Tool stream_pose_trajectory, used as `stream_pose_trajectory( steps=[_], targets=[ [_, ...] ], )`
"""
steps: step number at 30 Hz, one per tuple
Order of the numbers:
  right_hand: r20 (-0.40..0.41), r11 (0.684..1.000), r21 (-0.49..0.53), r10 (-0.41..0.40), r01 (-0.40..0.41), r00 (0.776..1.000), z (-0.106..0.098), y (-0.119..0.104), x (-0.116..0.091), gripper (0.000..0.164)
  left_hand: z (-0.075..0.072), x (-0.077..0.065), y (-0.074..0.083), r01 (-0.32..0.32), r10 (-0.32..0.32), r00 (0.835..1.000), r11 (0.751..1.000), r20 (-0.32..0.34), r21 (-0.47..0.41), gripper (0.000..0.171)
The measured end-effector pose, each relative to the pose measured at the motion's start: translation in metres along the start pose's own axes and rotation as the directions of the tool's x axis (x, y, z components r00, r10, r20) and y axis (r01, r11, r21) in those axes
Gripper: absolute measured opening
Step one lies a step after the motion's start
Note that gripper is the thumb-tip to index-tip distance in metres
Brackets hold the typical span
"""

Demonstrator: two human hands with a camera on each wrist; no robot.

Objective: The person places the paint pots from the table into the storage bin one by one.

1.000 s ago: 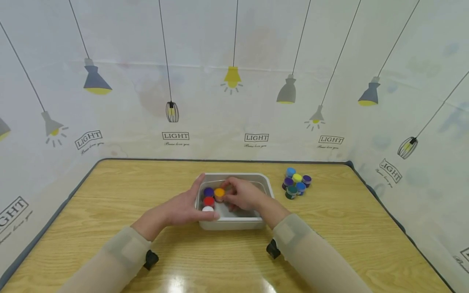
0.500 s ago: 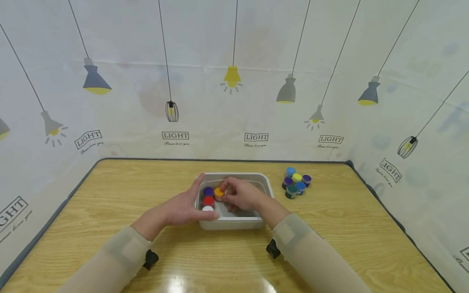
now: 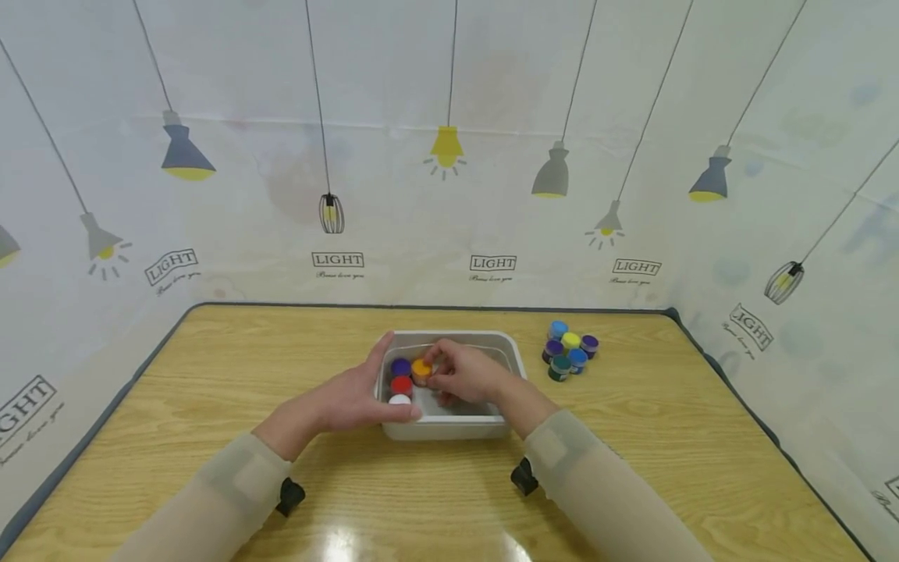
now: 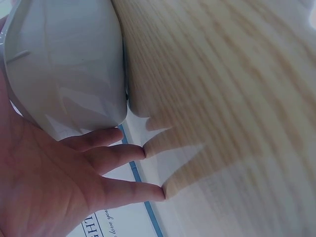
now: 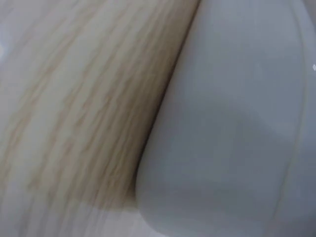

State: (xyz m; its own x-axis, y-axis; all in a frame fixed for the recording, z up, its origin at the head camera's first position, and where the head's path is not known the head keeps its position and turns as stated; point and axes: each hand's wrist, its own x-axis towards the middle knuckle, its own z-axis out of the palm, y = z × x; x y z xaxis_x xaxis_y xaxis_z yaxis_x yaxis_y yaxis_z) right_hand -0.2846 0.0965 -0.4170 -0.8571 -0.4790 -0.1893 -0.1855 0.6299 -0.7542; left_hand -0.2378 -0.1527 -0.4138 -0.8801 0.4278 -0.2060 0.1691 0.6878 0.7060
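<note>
A light grey tray [image 3: 463, 430] stands on the table at the middle of the head view. My left hand [image 3: 349, 400] rests against its left end, thumb over the front rim. In the left wrist view that hand's fingers [image 4: 129, 193] are straight and spread, their tips touching the table. My right hand [image 3: 469, 375] reaches into the tray and pinches a small paint jar with an orange lid [image 3: 421, 368]. Beside it along the tray's left wall are paint jars with a purple lid [image 3: 400, 367], a red lid [image 3: 401, 385] and a white lid [image 3: 399, 400]. My left thumb partly hides the white-lidded one.
To the right of the tray stands a cluster of several paint jars, among them one with a yellow lid [image 3: 571, 341] and one dark green [image 3: 559, 368]. The wooden table [image 3: 421, 499] ends at a dark back edge against a printed backdrop [image 3: 393, 164].
The right fingers make small movements at the orange-lidded paint jar, which stays in almost the same place. The left hand and the tray hold still.
</note>
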Motion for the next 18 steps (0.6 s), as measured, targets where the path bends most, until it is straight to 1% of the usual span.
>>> stream_pose_trajectory(
  steps=[4, 9, 14, 18],
  targets=[
    [-0.019, 1.000, 0.017, -0.020, 0.021, 1.000, -0.006, -0.001, -0.002, 0.019, 0.000, 0.000, 0.000, 0.000, 0.000, 1.000, 1.000, 0.002, 0.005, 0.138],
    [-0.072, 0.992, 0.092, -0.076, 0.083, 0.994, -0.022, -0.004, -0.009, 0.022, -0.001, 0.003, 0.000, -0.004, 0.004, 1.000, 1.000, 0.007, 0.007, 0.138],
    [-0.135, 0.987, 0.102, -0.109, 0.123, 0.985, -0.047, -0.005, -0.025, 0.027, -0.001, 0.003, 0.000, -0.007, 0.007, 1.000, 1.000, 0.010, 0.004, 0.138],
    [-0.207, 0.987, 0.093, -0.112, 0.134, 0.972, -0.072, 0.008, -0.039, 0.025, -0.001, 0.003, -0.001, -0.005, 0.004, 1.000, 1.000, 0.003, 0.005, 0.138]
  ],
)
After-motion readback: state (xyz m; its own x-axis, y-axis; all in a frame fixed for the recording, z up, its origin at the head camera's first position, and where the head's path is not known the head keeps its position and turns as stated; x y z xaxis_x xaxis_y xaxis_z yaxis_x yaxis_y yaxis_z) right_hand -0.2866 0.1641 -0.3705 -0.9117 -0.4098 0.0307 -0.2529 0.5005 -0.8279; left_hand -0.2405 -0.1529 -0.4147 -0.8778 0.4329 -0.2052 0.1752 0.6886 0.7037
